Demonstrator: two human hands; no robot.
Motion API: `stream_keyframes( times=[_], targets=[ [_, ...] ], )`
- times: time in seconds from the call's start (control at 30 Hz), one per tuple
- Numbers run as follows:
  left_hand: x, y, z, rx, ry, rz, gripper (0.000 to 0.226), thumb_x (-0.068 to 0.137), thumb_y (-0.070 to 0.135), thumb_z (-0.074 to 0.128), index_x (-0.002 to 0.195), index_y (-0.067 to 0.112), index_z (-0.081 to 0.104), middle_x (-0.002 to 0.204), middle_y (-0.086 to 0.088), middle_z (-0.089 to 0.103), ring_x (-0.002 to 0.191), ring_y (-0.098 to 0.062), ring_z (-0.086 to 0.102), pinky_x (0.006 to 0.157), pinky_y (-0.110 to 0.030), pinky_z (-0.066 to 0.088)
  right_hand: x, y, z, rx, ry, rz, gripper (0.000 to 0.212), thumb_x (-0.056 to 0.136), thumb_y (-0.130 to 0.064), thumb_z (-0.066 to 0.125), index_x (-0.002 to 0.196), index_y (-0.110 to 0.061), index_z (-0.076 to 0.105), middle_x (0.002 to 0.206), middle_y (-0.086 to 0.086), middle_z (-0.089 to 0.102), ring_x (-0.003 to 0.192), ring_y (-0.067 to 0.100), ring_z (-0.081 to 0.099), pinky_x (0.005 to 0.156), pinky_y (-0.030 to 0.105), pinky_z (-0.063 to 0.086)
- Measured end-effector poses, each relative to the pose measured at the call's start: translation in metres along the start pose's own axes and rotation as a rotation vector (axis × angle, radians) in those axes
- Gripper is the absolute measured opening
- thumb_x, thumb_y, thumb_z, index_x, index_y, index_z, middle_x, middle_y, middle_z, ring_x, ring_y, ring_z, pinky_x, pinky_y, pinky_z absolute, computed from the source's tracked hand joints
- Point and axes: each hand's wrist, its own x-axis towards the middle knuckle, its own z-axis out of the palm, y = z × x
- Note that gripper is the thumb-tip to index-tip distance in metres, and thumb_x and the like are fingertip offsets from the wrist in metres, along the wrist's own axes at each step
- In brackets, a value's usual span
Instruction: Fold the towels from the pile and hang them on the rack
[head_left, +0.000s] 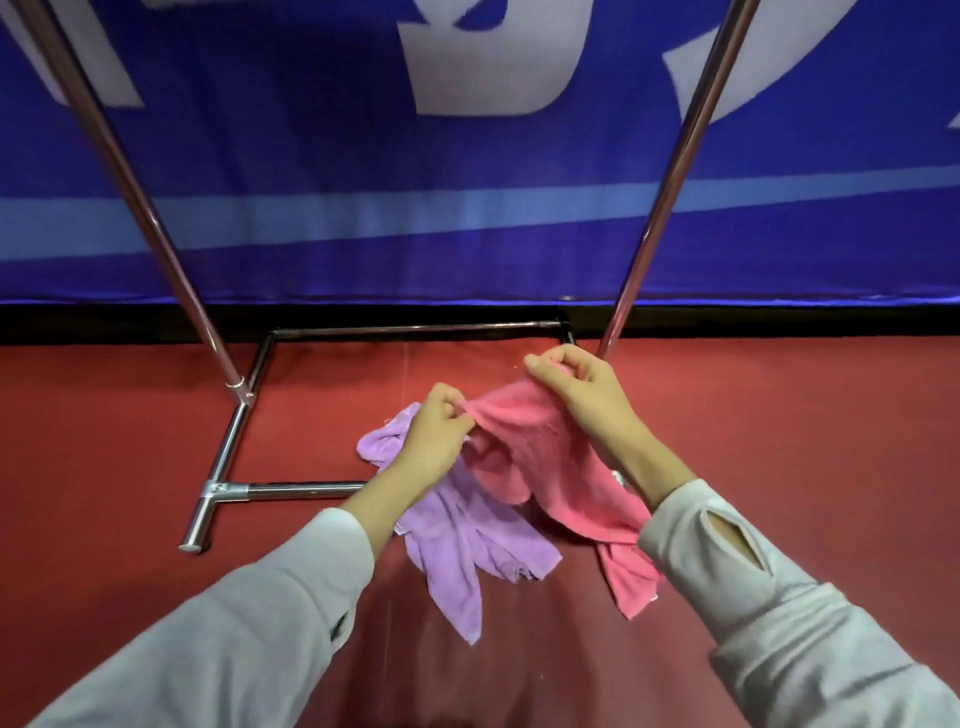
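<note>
Both hands pinch one pink towel — left hand (436, 431) and right hand (582, 400) on its top edge — above the red floor (130, 447), over a purple towel (457, 540) beside the chrome rack (228, 452).

light grey long sleeves (249, 623), right cuff thumbhole (737, 545)

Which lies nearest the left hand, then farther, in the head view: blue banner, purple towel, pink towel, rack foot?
1. pink towel, pinched in the left hand
2. purple towel, just beneath
3. rack foot, on the floor, leftward
4. blue banner, behind
</note>
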Motion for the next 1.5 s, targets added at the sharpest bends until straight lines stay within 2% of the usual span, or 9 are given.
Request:
stream_keyframes(
  times=[0.3, 0.43, 0.57, 0.7, 0.8, 0.93, 1.1, 1.3, 1.5],
  targets=[
    [-0.075, 0.178, -0.022, -0.466, -0.002, 0.027, 0.013, 0.078, 0.017, 0.065, 0.066, 0.013, 0.067, 0.077, -0.007, 0.064, 0.078, -0.021, 0.056, 0.076, -0.031, 0.046, -0.048, -0.126, -0.009, -0.066, -0.082, -0.099, 0.032, 0.081, 0.004, 0.062, 0.104, -0.018, 0.062, 0.099, 0.000, 0.063, 0.087, 0.008, 0.056, 0.076, 0.017, 0.048],
    [-0.106, 0.201, -0.022, -0.328, -0.055, -0.024, 0.064, 0.047, 0.036, 0.069, 0.101, 0.002, 0.068, 0.096, -0.024, 0.070, 0.076, -0.023, 0.062, 0.072, -0.036, 0.048, -0.058, -0.175, 0.002, 0.196, 0.010, -0.125, 0.025, 0.082, 0.000, 0.059, 0.093, -0.022, 0.064, 0.095, 0.005, 0.066, 0.087, 0.017, 0.059, 0.083, 0.032, 0.048],
    [-0.137, 0.208, -0.028, -0.262, -0.172, -0.033, 0.028, 0.078, 0.004, 0.068, 0.105, 0.001, 0.067, 0.085, -0.015, 0.070, 0.074, -0.025, 0.064, 0.074, -0.030, 0.052, -0.056, -0.210, 0.009, 0.253, -0.025, -0.168, 0.015, 0.093, -0.004, 0.056, 0.098, -0.018, 0.061, 0.096, 0.005, 0.061, 0.083, 0.013, 0.059, 0.078, 0.027, 0.050],
    [-0.138, 0.227, -0.044, -0.492, 0.100, 0.100, 0.016, 0.087, 0.000, 0.062, 0.102, 0.002, 0.064, 0.081, -0.008, 0.066, 0.070, -0.018, 0.062, 0.059, -0.022, 0.050, -0.066, -0.218, 0.013, 0.021, -0.023, -0.142, 0.018, 0.096, -0.013, 0.054, 0.113, -0.017, 0.054, 0.111, 0.003, 0.057, 0.092, 0.012, 0.057, 0.075, 0.023, 0.046],
    [-0.131, 0.244, -0.060, -0.708, 0.245, 0.087, 0.033, 0.084, 0.015, 0.070, 0.111, -0.003, 0.061, 0.096, -0.015, 0.065, 0.084, -0.025, 0.062, 0.073, -0.031, 0.052, -0.090, -0.202, 0.017, -0.009, 0.015, -0.124, 0.029, 0.092, -0.001, 0.052, 0.119, -0.011, 0.054, 0.118, 0.003, 0.056, 0.102, 0.011, 0.054, 0.085, 0.021, 0.041],
    [-0.133, 0.253, -0.073, -0.876, 0.200, 0.138, 0.023, 0.083, 0.024, 0.073, 0.095, 0.006, 0.068, 0.083, -0.006, 0.071, 0.072, -0.019, 0.068, 0.076, -0.035, 0.054, -0.120, -0.184, 0.024, 0.062, -0.373, -0.073, 0.049, 0.081, 0.004, 0.066, 0.124, -0.013, 0.050, 0.104, 0.002, 0.065, 0.088, 0.004, 0.063, 0.075, 0.013, 0.049],
    [-0.147, 0.257, -0.071, -0.963, 0.187, 0.176, 0.014, 0.086, 0.019, 0.070, 0.079, 0.008, 0.065, 0.062, 0.001, 0.070, 0.056, -0.012, 0.067, 0.059, -0.026, 0.054, -0.117, -0.161, 0.046, -0.243, -0.239, -0.047, 0.042, 0.082, -0.002, 0.068, 0.120, -0.007, 0.050, 0.112, 0.008, 0.065, 0.101, 0.022, 0.061, 0.092, 0.038, 0.051],
    [-0.145, 0.238, -0.089, -0.500, 0.244, 0.266, 0.027, 0.091, 0.016, 0.062, 0.116, 0.006, 0.058, 0.102, -0.009, 0.067, 0.086, -0.020, 0.062, 0.070, -0.029, 0.050, -0.101, -0.154, 0.017, -0.182, 0.310, -0.073, 0.021, 0.090, -0.002, 0.041, 0.085, -0.010, 0.060, 0.085, 0.006, 0.060, 0.082, 0.019, 0.052, 0.072, 0.031, 0.038],
    [-0.140, 0.191, -0.067, 0.216, 0.234, 0.209, 0.048, 0.079, 0.026, 0.071, 0.120, 0.007, 0.053, 0.118, -0.012, 0.063, 0.109, -0.032, 0.059, 0.088, -0.039, 0.046, -0.097, -0.177, 0.020, -0.056, 0.272, -0.207, 0.020, 0.085, -0.006, 0.060, 0.071, -0.021, 0.062, 0.069, -0.005, 0.061, 0.070, 0.011, 0.054, 0.069, 0.028, 0.043]
  ],
)
